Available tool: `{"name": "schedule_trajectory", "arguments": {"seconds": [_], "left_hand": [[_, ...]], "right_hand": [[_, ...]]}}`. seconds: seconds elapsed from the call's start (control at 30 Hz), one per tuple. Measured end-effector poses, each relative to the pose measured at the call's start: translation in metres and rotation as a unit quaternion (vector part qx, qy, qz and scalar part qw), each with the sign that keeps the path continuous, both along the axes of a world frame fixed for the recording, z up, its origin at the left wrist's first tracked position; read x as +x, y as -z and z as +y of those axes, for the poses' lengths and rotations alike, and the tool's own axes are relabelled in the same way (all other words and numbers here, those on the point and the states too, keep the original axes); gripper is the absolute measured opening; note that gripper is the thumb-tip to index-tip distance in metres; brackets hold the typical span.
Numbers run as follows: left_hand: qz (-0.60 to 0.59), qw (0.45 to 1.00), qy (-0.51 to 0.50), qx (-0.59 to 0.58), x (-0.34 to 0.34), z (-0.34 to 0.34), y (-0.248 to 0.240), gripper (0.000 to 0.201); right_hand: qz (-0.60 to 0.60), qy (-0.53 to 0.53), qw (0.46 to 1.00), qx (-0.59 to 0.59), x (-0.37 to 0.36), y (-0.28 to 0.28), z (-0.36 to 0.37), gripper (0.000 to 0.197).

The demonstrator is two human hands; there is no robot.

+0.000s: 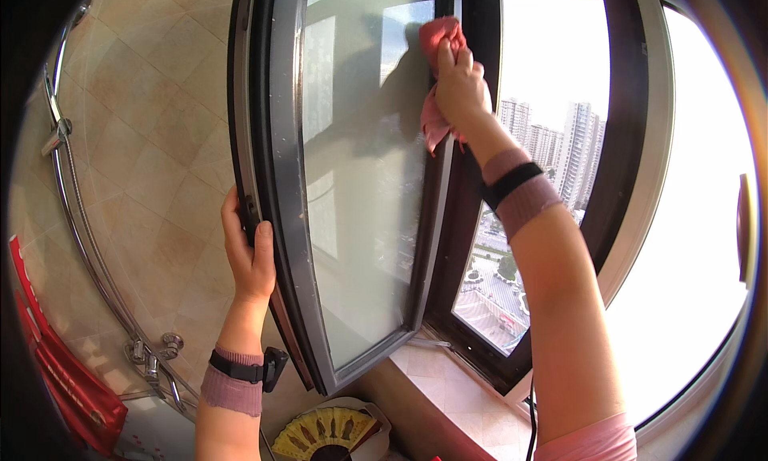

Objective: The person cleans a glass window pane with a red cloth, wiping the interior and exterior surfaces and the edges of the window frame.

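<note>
A fisheye camera on the person's head faces an open window sash (368, 221) close up, looking along both forearms (558, 301) and downward, the view's edges curved and dark.

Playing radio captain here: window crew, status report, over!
Left grip on open window sash, left edge. Right grip holding pink cloth at sash's right edge. Nothing seen blocking cloth.

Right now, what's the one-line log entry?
left hand: gripping sash edge | right hand: holding cloth at sash's opposite edge | sash: open
</note>
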State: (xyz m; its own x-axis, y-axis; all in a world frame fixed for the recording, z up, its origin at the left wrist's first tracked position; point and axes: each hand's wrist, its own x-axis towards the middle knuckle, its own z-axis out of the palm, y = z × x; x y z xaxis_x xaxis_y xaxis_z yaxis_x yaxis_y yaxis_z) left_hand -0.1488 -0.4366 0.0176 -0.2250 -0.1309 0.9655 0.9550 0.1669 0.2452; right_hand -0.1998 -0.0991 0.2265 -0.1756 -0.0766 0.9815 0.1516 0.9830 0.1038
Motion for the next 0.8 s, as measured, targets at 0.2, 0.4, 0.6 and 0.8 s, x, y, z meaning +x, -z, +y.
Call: {"name": "schedule_trajectory", "arguments": {"seconds": [0.2, 0.4, 0.6, 0.8], "left_hand": [[-0.008, 0.999, -0.031, 0.006, 0.001, -0.005, -0.003, 0.056], [-0.021, 0.999, -0.048, 0.000, -0.001, -0.011, 0.001, 0.052], [-0.040, 0.998, -0.054, 0.006, -0.004, -0.007, 0.003, 0.052], [0.018, 0.996, -0.082, 0.010, 0.003, -0.007, -0.003, 0.051]], "right_hand": [[-0.012, 0.029, 0.999, 0.039, 0.008, 0.103, -0.005, 0.076], [-0.096, -0.006, 0.995, 0.016, 0.020, 0.221, -0.015, 0.080], [-0.260, -0.054, 0.963, -0.056, 0.053, 0.315, -0.019, 0.091], [-0.207, -0.267, 0.902, -0.270, 0.061, 0.297, 0.002, 0.065]]}}
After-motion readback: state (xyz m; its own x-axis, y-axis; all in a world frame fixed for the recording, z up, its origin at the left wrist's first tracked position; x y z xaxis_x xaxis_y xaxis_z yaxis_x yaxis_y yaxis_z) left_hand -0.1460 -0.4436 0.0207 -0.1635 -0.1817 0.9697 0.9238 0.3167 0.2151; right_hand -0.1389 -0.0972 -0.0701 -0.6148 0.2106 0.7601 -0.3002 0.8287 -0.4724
